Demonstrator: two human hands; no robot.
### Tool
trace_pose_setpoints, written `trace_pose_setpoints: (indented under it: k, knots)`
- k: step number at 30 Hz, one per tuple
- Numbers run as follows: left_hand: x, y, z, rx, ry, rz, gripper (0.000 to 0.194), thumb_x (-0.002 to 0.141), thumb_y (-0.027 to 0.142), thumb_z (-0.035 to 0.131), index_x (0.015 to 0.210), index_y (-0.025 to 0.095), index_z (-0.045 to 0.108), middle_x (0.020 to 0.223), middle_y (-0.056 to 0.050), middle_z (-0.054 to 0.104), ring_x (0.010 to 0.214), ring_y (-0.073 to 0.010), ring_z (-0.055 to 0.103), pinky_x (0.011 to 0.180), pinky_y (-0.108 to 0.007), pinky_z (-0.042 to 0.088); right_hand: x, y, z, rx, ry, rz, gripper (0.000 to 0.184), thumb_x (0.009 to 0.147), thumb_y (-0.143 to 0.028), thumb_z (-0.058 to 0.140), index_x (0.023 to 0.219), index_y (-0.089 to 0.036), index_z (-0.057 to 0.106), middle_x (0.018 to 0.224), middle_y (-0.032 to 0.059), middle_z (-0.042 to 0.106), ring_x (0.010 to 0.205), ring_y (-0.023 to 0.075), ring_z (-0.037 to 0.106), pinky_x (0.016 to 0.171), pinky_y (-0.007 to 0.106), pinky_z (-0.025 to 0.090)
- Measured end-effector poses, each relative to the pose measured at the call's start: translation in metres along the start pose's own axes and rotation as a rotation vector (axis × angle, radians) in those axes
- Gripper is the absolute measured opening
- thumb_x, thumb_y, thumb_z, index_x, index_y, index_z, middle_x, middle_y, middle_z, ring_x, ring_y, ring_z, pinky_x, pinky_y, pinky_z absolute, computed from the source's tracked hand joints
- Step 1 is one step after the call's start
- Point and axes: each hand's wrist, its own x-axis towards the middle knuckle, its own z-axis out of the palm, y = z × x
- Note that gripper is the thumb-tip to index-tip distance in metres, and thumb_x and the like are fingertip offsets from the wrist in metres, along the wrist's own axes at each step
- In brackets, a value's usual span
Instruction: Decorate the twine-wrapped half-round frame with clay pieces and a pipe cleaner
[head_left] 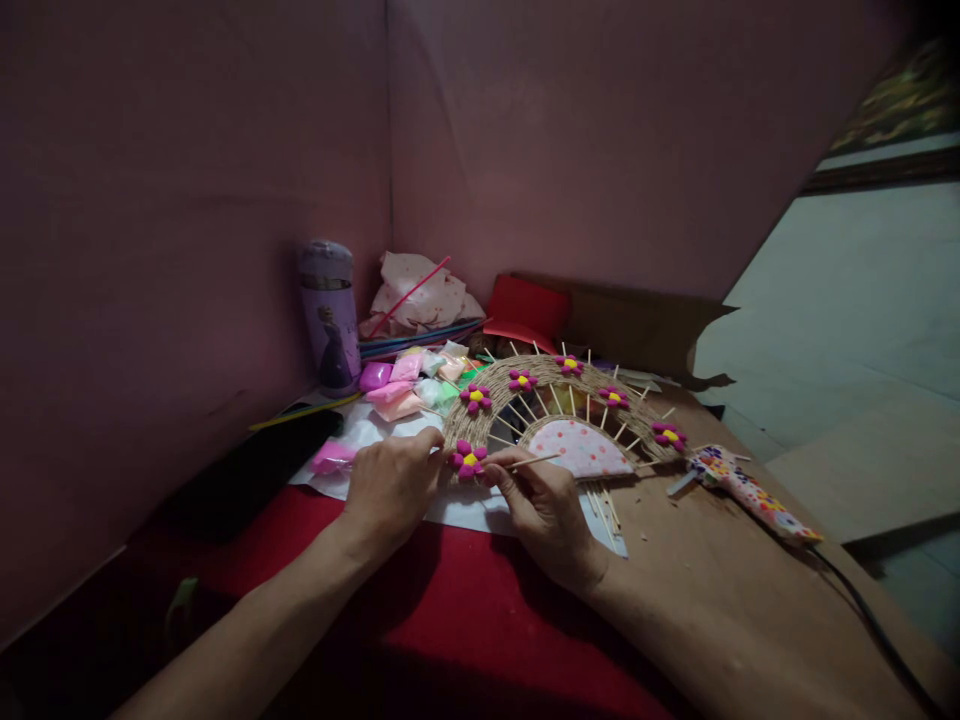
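Note:
A half-round woven craft piece of twine and thin sticks lies on the table, with several magenta clay flowers with yellow centres set along its arc. My left hand rests closed at its left end, fingertips touching the nearest flower. My right hand is pinched on a thin wooden stick that points right, its tip end beside the same flower. A pink dotted half-disc fills the middle of the arc.
Packets of coloured clay lie behind the craft piece. A purple bottle stands at the wall. A patterned glue gun with its cord lies at the right. Red cloth covers the near table; pink walls close off the left and back.

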Motion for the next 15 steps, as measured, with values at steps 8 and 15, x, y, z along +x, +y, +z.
trace_pose_setpoints:
  k: [8,15]
  knots:
    - [-0.0010,0.0012,-0.0010,-0.003,-0.018,-0.001,0.024,0.089,0.037,0.046,0.094,0.024,0.066,0.077,-0.005,0.072,0.072,-0.0248,0.067,0.057,-0.030,0.038,-0.0003,-0.0004,0.0006,-0.003,0.006,-0.016,0.017,0.088,-0.016,0.052,0.092,-0.018,0.068,0.081,0.0057,0.072,0.073,0.0161,0.066,0.068,0.029,0.050]
    - [-0.0013,-0.0003,-0.0010,-0.002,-0.013,0.002,0.023,0.089,0.037,0.046,0.094,0.024,0.065,0.075,-0.005,0.072,0.071,-0.0245,0.067,0.057,-0.030,0.038,-0.0004,0.0008,0.0009,-0.014,0.009,-0.040,0.017,0.088,-0.016,0.051,0.092,-0.019,0.068,0.083,0.0057,0.072,0.076,0.0164,0.067,0.069,0.029,0.050]
